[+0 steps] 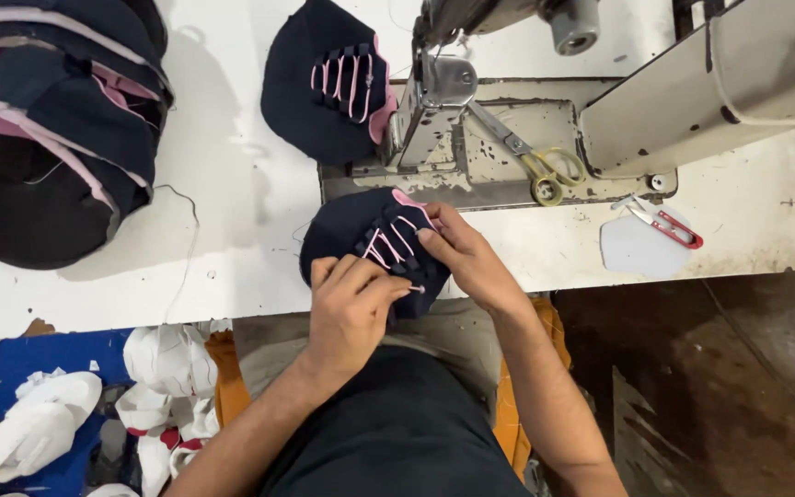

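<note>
At the near edge of the surface [232, 276] I hold a dark navy cap panel [351, 235] with pink cord laced across it. My left hand [350, 308] is closed on its near side, thumb and fingers pinching the end of a pink cord, and my right hand [466, 258] grips the panel's right side with the fingertips pressed on the lacing. By my judgement this piece is partly done: several pink strands already cross it, and I am busy with the lowest one. A second laced navy panel [328, 83] lies further back, just left of the sewing machine [471, 110], and looks finished to the same stage. At the far left corner a stack of navy caps with pink trim [48, 129] is heaped. Yellow-handled scissors [540, 166] lie on the machine bed, and red-handled thread snips [664, 224] rest on a pale rounded cut-out [632, 250] toward the right edge. I can see no labels, packages or signs.
</note>
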